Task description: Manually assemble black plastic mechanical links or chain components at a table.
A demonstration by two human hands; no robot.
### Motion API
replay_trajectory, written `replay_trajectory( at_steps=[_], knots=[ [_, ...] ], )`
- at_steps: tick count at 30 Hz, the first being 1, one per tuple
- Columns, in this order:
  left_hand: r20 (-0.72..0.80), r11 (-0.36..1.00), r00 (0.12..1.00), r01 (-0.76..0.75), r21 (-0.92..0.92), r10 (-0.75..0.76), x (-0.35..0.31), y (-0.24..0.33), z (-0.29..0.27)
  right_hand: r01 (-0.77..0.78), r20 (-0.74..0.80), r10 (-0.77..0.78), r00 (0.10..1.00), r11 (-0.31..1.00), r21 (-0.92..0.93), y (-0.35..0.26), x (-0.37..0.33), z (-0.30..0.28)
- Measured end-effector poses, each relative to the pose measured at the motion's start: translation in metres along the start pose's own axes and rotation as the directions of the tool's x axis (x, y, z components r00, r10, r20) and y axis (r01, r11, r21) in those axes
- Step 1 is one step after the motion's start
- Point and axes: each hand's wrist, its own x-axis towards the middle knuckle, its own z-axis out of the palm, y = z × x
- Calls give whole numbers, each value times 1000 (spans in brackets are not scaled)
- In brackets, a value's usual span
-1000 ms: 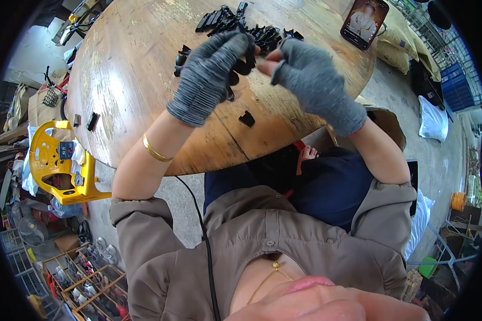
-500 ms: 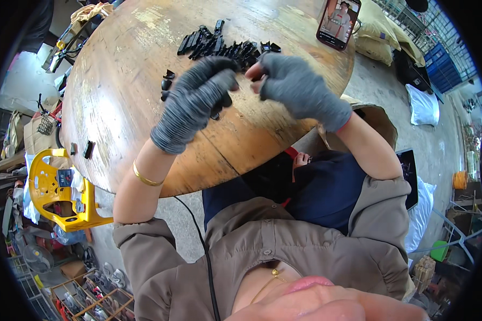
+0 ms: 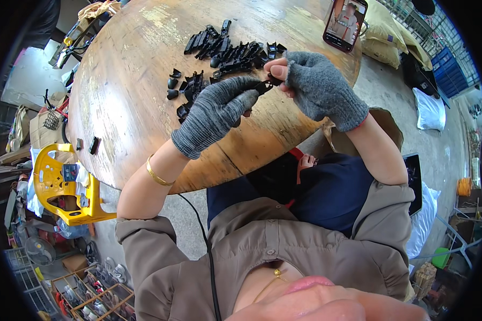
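Here, a yellow chair [image 3: 51, 184] stands left of the wooden worktop [image 3: 128, 69], near a small black part [image 3: 94, 145]. The gloved left hand [image 3: 215, 112], fingers closed, grips a black piece [image 3: 263, 87] before a black heap [image 3: 235, 56]; the gloved right hand [image 3: 324, 85] pinches a dark bit [image 3: 275, 79] at its right end, possibly joined, I cannot tell. A phone [image 3: 345, 24] sits farther right.

Household clutter is gathered around a round wooden table [image 3: 126, 93].
A phone [image 3: 345, 24] is stood near the far right edge, backed by beige sacks [image 3: 383, 32]; farther right, a blue crate [image 3: 451, 69] and a white bag [image 3: 429, 108] are set on the floor [image 3: 401, 99]. At left, a small dark box [image 3: 69, 172] is held by a yellow chair [image 3: 51, 185]; nearer, a fan [image 3: 39, 250] and a wooden rack [image 3: 91, 301] filled with shoes [image 3: 70, 292] are seen.
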Motion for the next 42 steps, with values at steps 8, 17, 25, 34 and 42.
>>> replay_trajectory(
  at_steps=[8, 17, 25, 34, 42],
  knots=[
    [-7, 998, 998, 65, 2, -65, 1, -4, -2, -20, -27, 19, 999, 998, -65, -1, -1, 7],
    [93, 970, 984, 167, -175, -152, 4, -8, -8, -26, -80, 31, 996, 998, 64, -2, -3, 21],
    [-44, 997, 998, 38, 63, -36, -1, 3, 1, 81, -67, -86, 994, 994, -77, -4, -6, 15],
    [-96, 967, 982, -137, 215, 161, -2, -7, 3, 125, -57, -135, 989, 981, -151, -1, -3, 13],
    [76, 990, 993, 98, -99, -90, 0, 1, -6, 42, -40, -39, 998, 997, 69, -3, -5, 21]
  ],
)
